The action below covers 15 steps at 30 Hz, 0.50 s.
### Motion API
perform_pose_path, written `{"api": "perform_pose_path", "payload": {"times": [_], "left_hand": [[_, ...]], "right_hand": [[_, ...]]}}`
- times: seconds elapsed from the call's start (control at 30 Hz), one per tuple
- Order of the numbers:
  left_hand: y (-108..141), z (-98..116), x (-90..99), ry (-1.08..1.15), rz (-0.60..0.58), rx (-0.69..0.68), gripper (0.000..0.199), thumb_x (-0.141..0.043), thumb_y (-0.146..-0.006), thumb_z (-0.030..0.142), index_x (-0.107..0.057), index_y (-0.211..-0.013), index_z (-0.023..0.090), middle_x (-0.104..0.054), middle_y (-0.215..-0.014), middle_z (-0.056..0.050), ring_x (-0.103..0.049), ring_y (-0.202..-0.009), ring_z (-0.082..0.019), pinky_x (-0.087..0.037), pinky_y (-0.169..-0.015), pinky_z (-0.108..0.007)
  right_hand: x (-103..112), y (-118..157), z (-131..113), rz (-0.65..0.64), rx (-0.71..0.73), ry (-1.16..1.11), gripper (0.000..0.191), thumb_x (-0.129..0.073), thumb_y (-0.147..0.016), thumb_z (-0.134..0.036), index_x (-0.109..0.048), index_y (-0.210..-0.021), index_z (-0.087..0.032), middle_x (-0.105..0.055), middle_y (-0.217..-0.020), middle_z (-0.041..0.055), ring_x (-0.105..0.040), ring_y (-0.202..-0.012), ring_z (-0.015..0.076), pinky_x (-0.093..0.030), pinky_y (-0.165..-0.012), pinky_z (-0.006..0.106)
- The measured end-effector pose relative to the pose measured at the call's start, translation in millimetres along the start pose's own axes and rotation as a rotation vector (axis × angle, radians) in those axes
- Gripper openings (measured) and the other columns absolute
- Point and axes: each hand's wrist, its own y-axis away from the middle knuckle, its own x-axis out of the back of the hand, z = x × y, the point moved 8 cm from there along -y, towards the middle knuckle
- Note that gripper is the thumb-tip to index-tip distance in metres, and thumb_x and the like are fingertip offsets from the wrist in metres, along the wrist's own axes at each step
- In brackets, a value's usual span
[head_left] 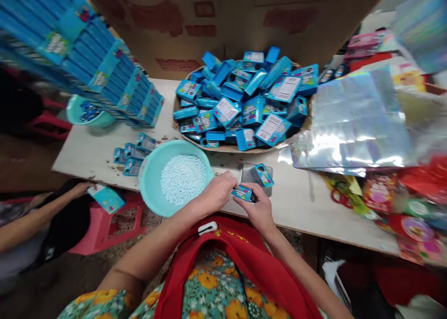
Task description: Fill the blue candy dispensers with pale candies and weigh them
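Between my two hands, just above the table's front edge, is a small blue box (243,193) with printed lettering. My right hand (258,205) grips it from the right, with something dark at that end. The fingers of my left hand (220,191) are closed at its left end; whether they also pinch something small is hidden. Right behind my hands, another blue box (262,175) lies tilted on a small scale-like tray (247,173). To the left of my left hand stands a turquoise basin (150,188) with many pale blue pellets (184,179) in it.
A heaped container of blue boxes (240,105) stands behind, against a large cardboard carton (223,25). Stacked blue packs (101,67) rise at left, near several loose boxes (134,153). Silvery sheets (359,123) and colourful packets lie right. Another person's hand (82,188) holds a blue carton (107,199).
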Motion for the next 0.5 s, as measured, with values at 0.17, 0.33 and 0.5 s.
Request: {"api": "perform_pose_path", "payload": {"times": [0.17,0.33,0.5], "left_hand": [[51.6,-55.9,40.8,-0.007,0.186,0.180,0.027,-0.039,-0.081,0.010,-0.061,-0.095,0.017,-0.057,-0.094,-0.006,-0.053,-0.089,-0.019,-0.041,-0.077,-0.030],[88.2,-105.2,63.8,0.128,0.356,0.273,0.020,-0.048,-0.077,0.008,-0.061,-0.088,0.017,-0.061,-0.091,-0.004,-0.055,-0.088,-0.018,-0.041,-0.078,-0.029],[99.3,-126.2,71.2,0.301,0.493,0.297,0.012,-0.052,-0.076,0.008,-0.061,-0.080,0.016,-0.063,-0.084,-0.002,-0.056,-0.083,-0.016,-0.041,-0.076,-0.027]], "right_hand": [[-70.8,-29.3,-39.2,-0.182,0.149,0.008,0.031,-0.075,-0.072,-0.030,-0.065,-0.100,-0.022,-0.064,-0.099,0.0039,-0.059,-0.095,0.0207,-0.046,-0.088,0.036],[-113.5,-44.6,-67.3,-0.253,0.226,0.155,0.032,-0.076,-0.071,-0.029,-0.065,-0.100,-0.022,-0.065,-0.099,0.0041,-0.059,-0.094,0.0226,-0.045,-0.088,0.039],[-124.9,-48.3,-85.2,-0.300,0.269,0.181,0.031,-0.074,-0.072,-0.031,-0.065,-0.100,-0.022,-0.065,-0.099,0.0044,-0.060,-0.094,0.0220,-0.046,-0.086,0.037]]}}
